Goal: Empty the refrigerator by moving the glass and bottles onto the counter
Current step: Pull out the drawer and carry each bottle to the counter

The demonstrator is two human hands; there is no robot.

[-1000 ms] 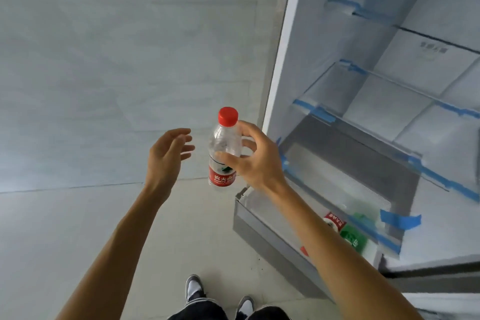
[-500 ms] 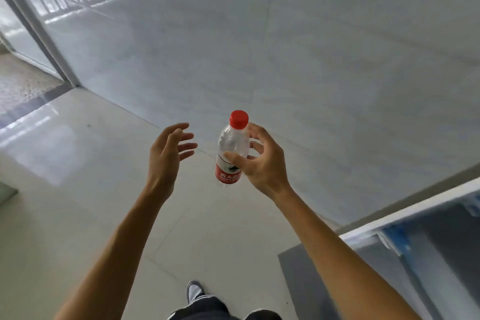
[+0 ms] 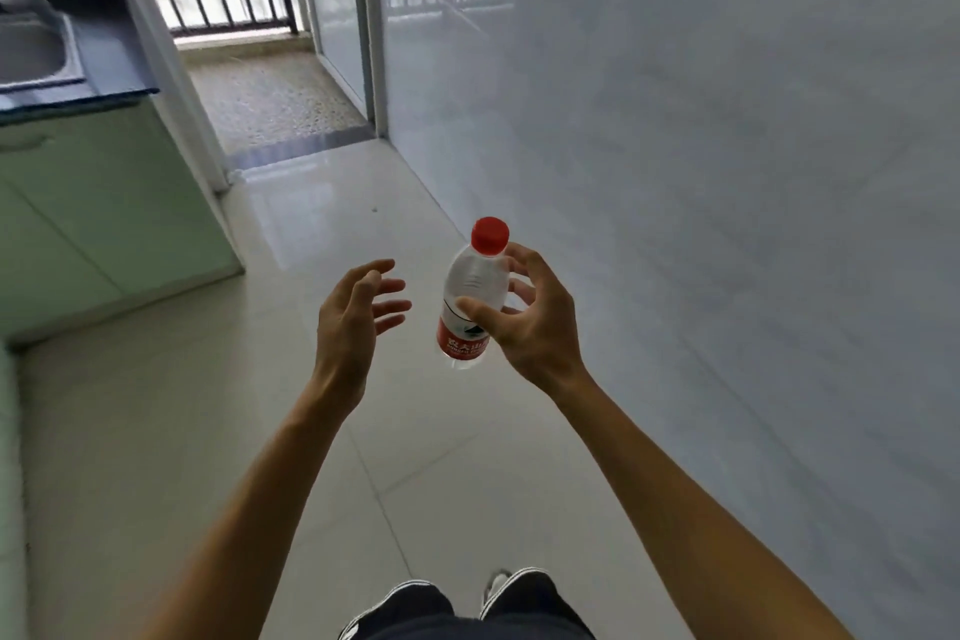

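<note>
- The grip of the right hand point(image 3: 530, 322) is pinching the bottle point(image 3: 475, 291). The thumb lies across the front just above the red label, and the fingers curl round the back of the clear body. The grip is only partly closed, more a fingertip hold than a full fist.
- The bottle is nearly upright with its red cap point(image 3: 489, 235) on top. It is in the air above the floor point(image 3: 291, 431) and rests on nothing.
- The left hand point(image 3: 353, 312) is just beside the bottle but apart from it. Its grip is spread, with the fingers relaxed and a little bent, and it holds nothing.
- We judge that the step in hand is the carry: 1 bottle is out of the refrigerator and must go to the table. The refrigerator is not in view, so we cannot say what remains inside it.
- The table point(image 3: 119, 68), with its dark top, is at the far left, well apart from both hands. It sits above a green cabinet point(image 3: 104, 203), and a sink point(image 3: 31, 52) is set in it.
- The next move, in our judgement, calls for a turn to the left and bringing the bottle over the dark top. We would set it on its base beside the sink, and only then open the grip. With such a light hold, the bottle could tip.
</note>
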